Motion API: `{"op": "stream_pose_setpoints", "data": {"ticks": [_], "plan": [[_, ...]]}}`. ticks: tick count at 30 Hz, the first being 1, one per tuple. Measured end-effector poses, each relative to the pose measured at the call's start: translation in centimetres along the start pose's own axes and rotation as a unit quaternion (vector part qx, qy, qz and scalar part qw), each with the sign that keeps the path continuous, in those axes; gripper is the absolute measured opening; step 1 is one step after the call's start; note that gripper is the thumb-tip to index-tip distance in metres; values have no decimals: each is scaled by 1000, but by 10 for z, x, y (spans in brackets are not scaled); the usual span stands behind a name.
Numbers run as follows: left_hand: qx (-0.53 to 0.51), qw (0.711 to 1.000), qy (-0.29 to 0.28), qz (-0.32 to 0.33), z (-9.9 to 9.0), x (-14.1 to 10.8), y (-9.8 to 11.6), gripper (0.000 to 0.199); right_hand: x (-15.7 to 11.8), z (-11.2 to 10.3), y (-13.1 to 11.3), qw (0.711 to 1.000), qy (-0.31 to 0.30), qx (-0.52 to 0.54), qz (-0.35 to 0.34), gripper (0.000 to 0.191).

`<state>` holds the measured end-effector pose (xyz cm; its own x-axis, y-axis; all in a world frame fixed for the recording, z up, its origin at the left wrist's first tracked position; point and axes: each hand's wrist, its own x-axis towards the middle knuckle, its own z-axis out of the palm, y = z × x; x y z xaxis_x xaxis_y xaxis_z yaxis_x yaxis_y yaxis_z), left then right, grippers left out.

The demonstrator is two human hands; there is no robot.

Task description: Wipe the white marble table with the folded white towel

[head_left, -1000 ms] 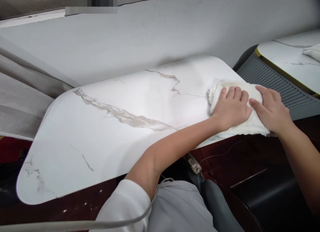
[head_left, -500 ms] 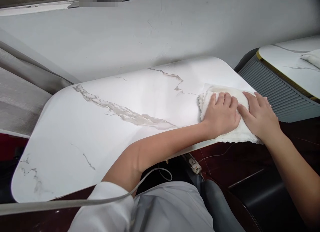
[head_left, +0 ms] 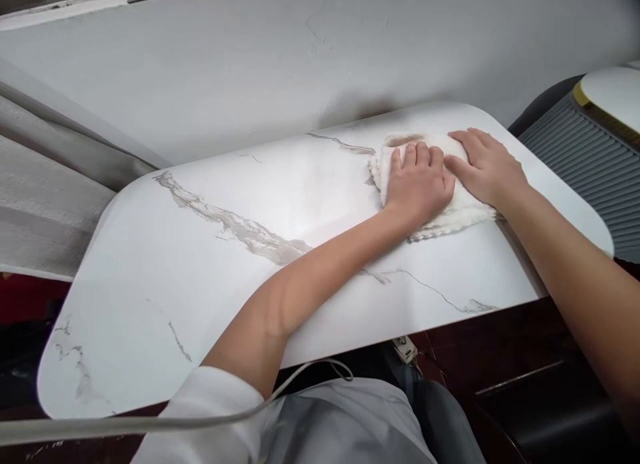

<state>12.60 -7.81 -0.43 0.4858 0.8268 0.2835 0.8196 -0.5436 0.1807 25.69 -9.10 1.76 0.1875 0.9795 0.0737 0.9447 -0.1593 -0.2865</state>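
Note:
A white fluffy cloth (head_left: 467,207) lies flat on the right part of a white table (head_left: 165,271) with grey-brown marble veins. My left hand (head_left: 420,181) presses down on the cloth's left half, its fingers bent and close together. Just to the right, my right hand (head_left: 487,167) rests on the cloth's right side with thumb and fingers spread. The left thumb and the right thumb are close to each other. A brown patch shows at the cloth's far edge.
Behind the table stands a grey-white wall (head_left: 240,71). A ribbed grey unit (head_left: 585,164) with a gold-edged white top is at the right. Grey fabric (head_left: 45,204) hangs at the left. A pale cable (head_left: 200,421) crosses in front of my body, and a power strip (head_left: 405,349) sits below the table edge.
Both hands and the cloth have moved away from the near edge, toward the far side and a little left. The near right part of the tabletop is now uncovered. The view has shifted slightly.

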Motion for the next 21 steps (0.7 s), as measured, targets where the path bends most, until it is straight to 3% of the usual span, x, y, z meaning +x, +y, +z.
{"op": "stream_pose_setpoints", "data": {"ticks": [8,15,21], "plan": [[-63,997,-29,-39,8,61,-39,46,72,15,-8,1000,-3,11,-11,56],[-100,994,-44,-31,33,112,-70,48,117,23,-15,999,23,-3,-26,56],[-96,995,-19,-19,37,127,-83,55,136,27,-18,999,39,-3,-12,54]]}}
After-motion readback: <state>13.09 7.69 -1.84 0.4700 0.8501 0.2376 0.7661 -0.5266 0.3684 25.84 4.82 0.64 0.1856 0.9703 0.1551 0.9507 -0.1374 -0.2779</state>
